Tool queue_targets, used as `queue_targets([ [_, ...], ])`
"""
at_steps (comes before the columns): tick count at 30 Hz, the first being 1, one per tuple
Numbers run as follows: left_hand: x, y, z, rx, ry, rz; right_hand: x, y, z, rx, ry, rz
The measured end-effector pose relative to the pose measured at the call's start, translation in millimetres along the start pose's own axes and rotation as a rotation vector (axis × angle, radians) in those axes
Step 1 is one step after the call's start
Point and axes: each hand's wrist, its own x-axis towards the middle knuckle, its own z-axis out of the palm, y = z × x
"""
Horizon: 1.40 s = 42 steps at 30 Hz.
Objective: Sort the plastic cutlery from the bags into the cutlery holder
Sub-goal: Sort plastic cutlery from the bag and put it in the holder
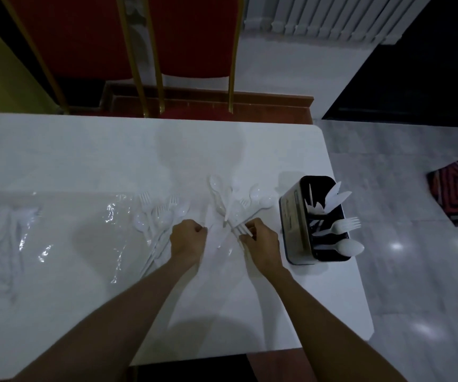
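My right hand (261, 241) pinches white cutlery handles (243, 230), cutlery holder (294, 224) just right of these fingers. My left hand (188, 238) is curled; its contents I cannot tell.

Red chairs (145, 37); grey tiled floor (415, 271)

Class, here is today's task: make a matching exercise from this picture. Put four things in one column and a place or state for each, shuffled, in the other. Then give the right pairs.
Things:
1. holder
2. bag
3. chairs
4. right hand

Places or states:
a. grips white cutlery
b. beyond the far edge of the table
c. lies on the table's left part
d. stands at the table's right edge

Pairs: 1-d, 2-c, 3-b, 4-a.
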Motion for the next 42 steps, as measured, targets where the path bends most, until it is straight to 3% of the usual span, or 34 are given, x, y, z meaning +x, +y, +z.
queue_targets([
  [6, 4, -6, -6, -0.133, 0.071, 0.004, 0, 1, 4, -0.115, 0.184, 0.012],
  [9, 2, -7, -7, -0.196, 0.107, 0.026, -3, -8, 8, -0.283, 0.264, -0.161],
  [11, 1, -7, -8, -0.225, 0.110, 0.039, -4, -14, 12, -0.326, 0.212, -0.246],
  [18, -1, -5, -16, -0.193, 0.147, 0.039, -5, -24, 28, -0.329, -0.071, -0.254],
  [25, -1, -5, -17, -0.400, 0.095, -0.033, 7, -34, 22, -0.279, 0.098, -0.214],
  [30, -6, -8, -11, -0.424, 0.063, -0.022, 16, -48, 31, -0.373, -0.094, -0.023],
  [33, -7, -10, -9, -0.381, 0.057, -0.004, 14, -44, 37, -0.296, -0.085, 0.074],
  [42, -13, -10, -7, -0.306, 0.109, 0.020, 15, -34, 18, -0.237, -0.099, 0.081],
])
